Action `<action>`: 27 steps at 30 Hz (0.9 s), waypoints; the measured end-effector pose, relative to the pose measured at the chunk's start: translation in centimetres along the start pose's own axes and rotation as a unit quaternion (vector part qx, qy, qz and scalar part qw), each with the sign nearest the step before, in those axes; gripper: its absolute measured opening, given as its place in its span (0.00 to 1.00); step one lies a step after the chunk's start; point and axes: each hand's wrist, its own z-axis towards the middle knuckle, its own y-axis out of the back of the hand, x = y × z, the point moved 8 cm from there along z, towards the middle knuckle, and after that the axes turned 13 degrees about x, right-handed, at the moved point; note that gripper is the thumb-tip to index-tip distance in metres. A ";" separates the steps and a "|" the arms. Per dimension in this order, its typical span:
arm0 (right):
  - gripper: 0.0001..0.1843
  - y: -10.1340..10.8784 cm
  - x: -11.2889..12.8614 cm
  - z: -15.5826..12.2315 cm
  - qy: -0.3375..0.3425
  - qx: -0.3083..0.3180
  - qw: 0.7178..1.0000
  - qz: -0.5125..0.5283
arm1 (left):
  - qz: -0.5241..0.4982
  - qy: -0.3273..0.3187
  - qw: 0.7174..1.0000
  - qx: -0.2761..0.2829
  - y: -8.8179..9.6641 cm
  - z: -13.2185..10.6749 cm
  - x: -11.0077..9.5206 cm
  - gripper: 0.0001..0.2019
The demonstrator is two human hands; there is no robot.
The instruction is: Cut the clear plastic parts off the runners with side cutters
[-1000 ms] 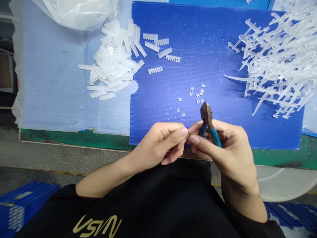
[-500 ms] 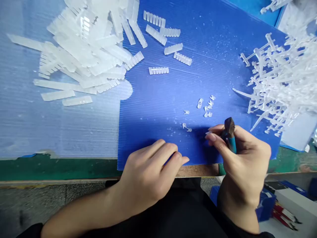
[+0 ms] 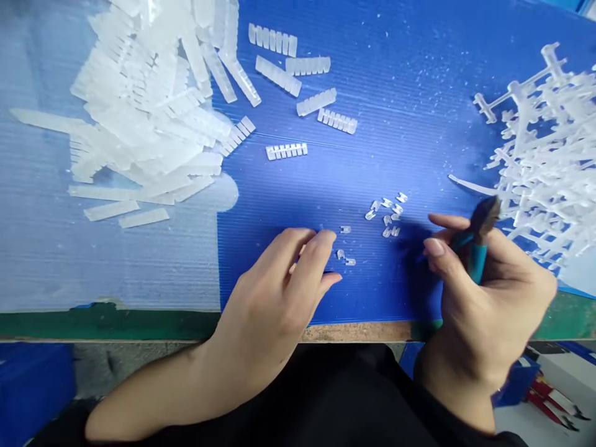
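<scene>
My right hand [image 3: 488, 292] holds a pair of nippers [image 3: 478, 257] with teal handles and dark jaws pointing up. Its thumb and forefinger are apart, with nothing visible between their tips. My left hand [image 3: 284, 292] hovers at the front of the blue board, fingers bent and thumb apart from the forefinger. Right beside those fingertips lie a few tiny clear plastic pieces [image 3: 350, 262]. Between the two hands, further back, is a loose group of several similar clear pieces [image 3: 397, 209]. The palm side of my left hand is hidden.
Toothed translucent strips [image 3: 287, 151] lie on the blue corrugated board [image 3: 363, 167]. A large pile of strips [image 3: 153, 124] covers the left. Tangled white plastic sprues [image 3: 549, 161] are heaped at right. Below the green table edge [image 3: 116, 324], red-handled tools [image 3: 552, 403] show at lower right.
My right hand moved right with the nippers and its fingertips parted; the small white piece between them is gone. Another piece lies in the group. My left hand lifted its forefinger from the thumb.
</scene>
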 end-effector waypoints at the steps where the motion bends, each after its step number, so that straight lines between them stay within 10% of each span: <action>1: 0.11 0.4 -0.4 0.1 -0.002 -0.015 1.000 0.013 | 0.012 0.006 1.000 -0.002 -0.1 0.3 -0.2 0.25; 7: 0.10 1.5 -2.6 -0.7 0.003 -0.077 0.990 0.119 | 0.081 -0.038 0.995 -0.047 -1.8 2.3 -1.7 0.52; 15: 0.11 6.1 -5.0 -3.3 0.033 -0.131 0.953 0.270 | 0.071 -0.098 0.992 -0.030 -4.7 8.0 -3.4 0.41; 20: 0.15 11.7 -3.7 0.0 0.098 -0.141 0.981 0.090 | -0.018 -0.139 0.989 -0.035 -5.6 11.6 -5.1 0.32; 27: 0.12 10.8 -0.6 4.5 0.110 -0.068 0.986 -0.104 | -0.204 -0.153 0.962 -0.100 -3.0 13.4 -4.2 0.30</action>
